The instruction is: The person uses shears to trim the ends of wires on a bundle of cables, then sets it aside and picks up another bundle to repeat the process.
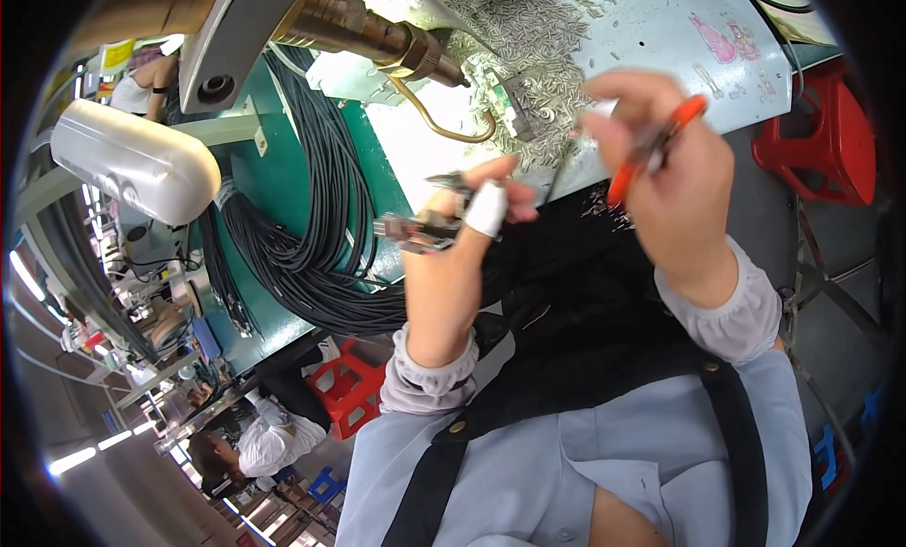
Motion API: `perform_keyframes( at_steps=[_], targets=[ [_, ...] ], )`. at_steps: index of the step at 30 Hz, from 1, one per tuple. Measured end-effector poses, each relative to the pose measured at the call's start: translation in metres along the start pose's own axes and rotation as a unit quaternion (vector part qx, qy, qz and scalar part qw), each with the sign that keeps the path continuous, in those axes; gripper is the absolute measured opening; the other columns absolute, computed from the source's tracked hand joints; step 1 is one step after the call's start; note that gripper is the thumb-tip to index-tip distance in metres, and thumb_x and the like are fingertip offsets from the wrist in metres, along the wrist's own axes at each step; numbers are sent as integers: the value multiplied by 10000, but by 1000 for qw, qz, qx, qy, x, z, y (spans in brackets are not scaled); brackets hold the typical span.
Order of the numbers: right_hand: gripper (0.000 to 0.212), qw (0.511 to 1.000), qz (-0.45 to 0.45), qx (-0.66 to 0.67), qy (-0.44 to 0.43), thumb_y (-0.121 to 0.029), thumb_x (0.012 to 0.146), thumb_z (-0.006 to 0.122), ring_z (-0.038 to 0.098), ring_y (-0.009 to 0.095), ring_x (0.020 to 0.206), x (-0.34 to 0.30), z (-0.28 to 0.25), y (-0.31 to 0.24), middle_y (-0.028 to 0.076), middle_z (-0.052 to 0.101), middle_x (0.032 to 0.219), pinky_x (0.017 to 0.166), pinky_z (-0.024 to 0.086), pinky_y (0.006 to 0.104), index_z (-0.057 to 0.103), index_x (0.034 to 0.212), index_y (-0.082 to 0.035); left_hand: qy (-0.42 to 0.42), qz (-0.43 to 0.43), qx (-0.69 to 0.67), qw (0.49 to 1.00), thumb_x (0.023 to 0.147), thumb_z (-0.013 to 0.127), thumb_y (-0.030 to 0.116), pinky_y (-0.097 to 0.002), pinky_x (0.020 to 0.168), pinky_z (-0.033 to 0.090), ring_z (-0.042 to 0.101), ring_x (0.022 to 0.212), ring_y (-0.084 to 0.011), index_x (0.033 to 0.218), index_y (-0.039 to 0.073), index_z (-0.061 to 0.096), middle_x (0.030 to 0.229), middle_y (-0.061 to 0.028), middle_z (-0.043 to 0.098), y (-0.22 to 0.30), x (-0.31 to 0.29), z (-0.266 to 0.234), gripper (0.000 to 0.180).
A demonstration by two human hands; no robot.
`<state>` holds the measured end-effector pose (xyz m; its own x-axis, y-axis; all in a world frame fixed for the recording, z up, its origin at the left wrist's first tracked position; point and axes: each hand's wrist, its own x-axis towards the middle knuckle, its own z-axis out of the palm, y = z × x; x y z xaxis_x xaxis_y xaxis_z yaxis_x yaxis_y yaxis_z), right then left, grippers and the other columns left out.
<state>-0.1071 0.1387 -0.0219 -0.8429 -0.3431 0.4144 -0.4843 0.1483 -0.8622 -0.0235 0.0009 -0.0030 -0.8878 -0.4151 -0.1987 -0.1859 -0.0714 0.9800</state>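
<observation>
My left hand (469, 217), with a white wrap (485, 207) on one digit, is closed around several dark cable ends with metal connectors (406, 230), which stick out to its left. To the right, my right hand (681, 193) is raised and smeared by motion. It grips a small hand tool with orange handles (688, 112), pliers or cutters; its jaws are too blurred to tell apart. Between and beyond the hands, a heap of small silvery metal pieces (543, 47) covers part of the white work surface (651, 61).
A brass-coloured machine head (377, 42) points down over the heap, beside a bent brass tube (444, 132). A thick coil of black cables (311, 235) lies on the green table at left, under a white lamp (132, 160). Red stools (821, 136) stand nearby; a co-worker (274, 443) sits lower left.
</observation>
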Motion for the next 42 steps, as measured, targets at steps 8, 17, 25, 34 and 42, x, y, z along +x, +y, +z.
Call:
perform_keyframes(
  at_steps=[8, 17, 25, 34, 42],
  targets=[
    [119, 946, 180, 209, -168, -75, 795, 605, 500, 72, 507, -7, 4, -5, 28, 537, 590, 448, 368, 193, 584, 876, 11, -157, -99, 14, 982, 852, 515, 68, -198, 548, 403, 507, 591, -83, 892, -16, 550, 725, -68, 579, -10, -10, -4, 100],
    [134, 947, 239, 169, -132, -84, 783, 614, 599, 101, 613, -4, 9, 4, 62, 614, 700, 432, 416, 199, 594, 889, -6, -64, -74, -25, 995, 848, 511, 94, -210, 470, 386, 514, 519, -119, 1016, -4, 466, 724, -113, 584, -6, -17, 12, 199],
    [220, 946, -314, -46, -68, -52, 698, 624, 627, 150, 665, -5, 7, 29, 69, 643, 870, 447, 372, 208, 632, 917, -75, -171, -176, -289, 925, 806, 511, 43, -208, 407, 350, 474, 423, -155, 1053, -14, 442, 687, -166, 574, -2, -3, -22, 263],
    [130, 937, -306, -62, -153, -31, 705, 601, 592, 188, 589, 6, -5, 18, 52, 623, 790, 518, 439, 274, 606, 831, -64, -165, -162, -213, 949, 795, 540, 34, -185, 394, 300, 433, 417, -104, 971, -16, 511, 662, -118, 570, -4, -7, -21, 185],
    [111, 987, -81, 21, -139, 17, 709, 608, 569, 204, 591, -8, 10, 13, 93, 583, 746, 516, 429, 258, 517, 766, -11, 42, -98, -57, 993, 748, 624, -14, -158, 407, 258, 390, 476, -9, 868, 7, 567, 674, 3, 550, -3, -13, 5, 134]
  ],
)
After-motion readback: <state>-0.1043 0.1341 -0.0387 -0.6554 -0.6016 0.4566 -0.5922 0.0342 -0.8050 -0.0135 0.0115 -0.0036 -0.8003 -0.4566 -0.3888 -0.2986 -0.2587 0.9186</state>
